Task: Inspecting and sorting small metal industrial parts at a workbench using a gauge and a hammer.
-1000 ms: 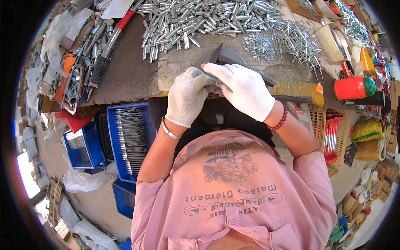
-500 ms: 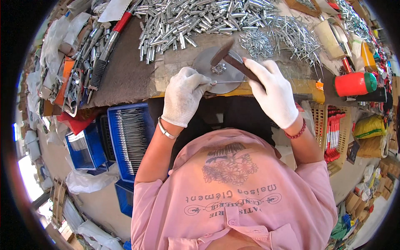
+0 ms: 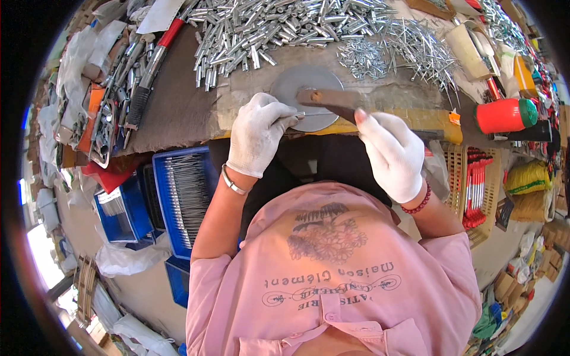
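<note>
Holding the hammer [image 3: 338, 102] by its handle, your right hand [image 3: 392, 154] is clenched around the wood, and the head now lies low across the round metal disc [image 3: 303, 83] on the worktop [image 3: 178, 113]; half a second ago the head was lifted and tilted above the disc, so it has come down. Your left hand [image 3: 256, 133] pinches a small metal pin [image 3: 297, 115] between gloved fingertips at the near edge of the disc, just beside the hammer head. That hand has barely shifted since the earlier frame, staying at the disc's left side. A second ago both of your hands were bunched together over the disc; now they sit apart, left on the pin, right drawn back along the handle. Beyond the disc, the heap of short metal tubes [image 3: 267, 29] and the scatter of thin nails [image 3: 404, 50] lie unchanged. The blue tray [image 3: 181, 196] of pins sits below the worktop edge at your left.
</note>
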Action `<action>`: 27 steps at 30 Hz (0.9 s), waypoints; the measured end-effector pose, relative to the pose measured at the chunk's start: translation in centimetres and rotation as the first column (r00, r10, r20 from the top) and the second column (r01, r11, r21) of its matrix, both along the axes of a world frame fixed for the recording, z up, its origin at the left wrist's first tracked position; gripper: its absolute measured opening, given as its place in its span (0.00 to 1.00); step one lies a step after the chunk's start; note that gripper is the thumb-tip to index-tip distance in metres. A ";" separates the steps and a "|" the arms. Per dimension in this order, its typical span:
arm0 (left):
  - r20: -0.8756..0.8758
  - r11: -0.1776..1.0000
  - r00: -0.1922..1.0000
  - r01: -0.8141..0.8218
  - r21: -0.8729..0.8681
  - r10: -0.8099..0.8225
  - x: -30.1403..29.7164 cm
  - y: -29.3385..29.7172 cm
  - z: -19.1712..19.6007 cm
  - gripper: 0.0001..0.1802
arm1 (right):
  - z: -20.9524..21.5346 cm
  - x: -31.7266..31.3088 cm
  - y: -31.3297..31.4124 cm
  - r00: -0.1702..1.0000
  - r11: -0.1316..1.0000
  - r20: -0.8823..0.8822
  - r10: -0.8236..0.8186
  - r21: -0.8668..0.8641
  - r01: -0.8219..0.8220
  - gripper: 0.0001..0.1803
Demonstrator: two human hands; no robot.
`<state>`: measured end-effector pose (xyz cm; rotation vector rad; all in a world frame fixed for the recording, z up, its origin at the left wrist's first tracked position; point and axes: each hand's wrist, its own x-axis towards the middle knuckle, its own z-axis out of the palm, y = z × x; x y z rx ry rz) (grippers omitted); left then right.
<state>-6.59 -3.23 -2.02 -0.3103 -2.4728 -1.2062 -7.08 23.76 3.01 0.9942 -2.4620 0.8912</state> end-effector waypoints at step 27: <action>0.301 0.934 0.932 -0.277 0.227 0.203 5.3 2.4 -0.2 0.21 | -1.4 0.3 -3.7 0.287 0.981 0.940 0.183 -0.196 0.016 0.10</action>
